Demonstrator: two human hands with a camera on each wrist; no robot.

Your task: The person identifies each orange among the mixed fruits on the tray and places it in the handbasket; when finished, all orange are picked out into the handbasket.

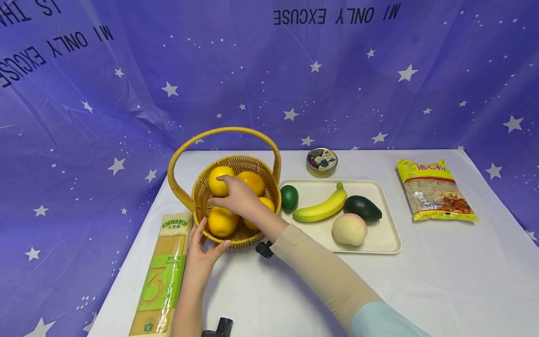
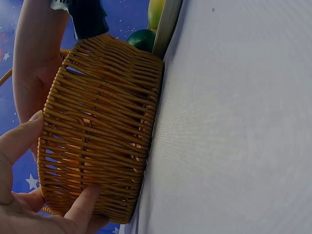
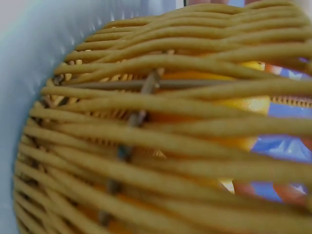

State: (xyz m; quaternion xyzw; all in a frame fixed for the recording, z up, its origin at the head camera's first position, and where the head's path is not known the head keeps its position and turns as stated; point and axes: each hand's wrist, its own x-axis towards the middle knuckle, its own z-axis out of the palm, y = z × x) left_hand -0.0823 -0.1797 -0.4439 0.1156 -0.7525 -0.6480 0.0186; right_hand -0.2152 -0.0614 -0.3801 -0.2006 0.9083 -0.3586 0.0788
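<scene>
A yellow wicker basket (image 1: 246, 244) with a tall arched handle stands at the left of the table, holding several oranges. My left hand (image 1: 203, 260) holds its near left side; in the left wrist view, the thumb (image 2: 29, 131) lies at the rim and a finger (image 2: 84, 207) on the woven wall. Reaching over the rim, my right hand (image 1: 237, 199) has its fingers curled over the upper left orange (image 1: 219, 181), with the thumb below it. Another orange (image 1: 223, 222) sits under that hand. The right wrist view is filled by the basket's weave (image 3: 161, 126), blurred up close.
Right of the basket, a cream tray (image 1: 389, 238) carries a banana (image 1: 322, 208), a peach (image 1: 349, 229), an avocado (image 1: 363, 208) and a green round fruit (image 1: 289, 198). A round tin (image 1: 322, 162) stands behind. Spaghetti (image 1: 164, 276) lies left, a yellow pasta bag (image 1: 435, 191) far right.
</scene>
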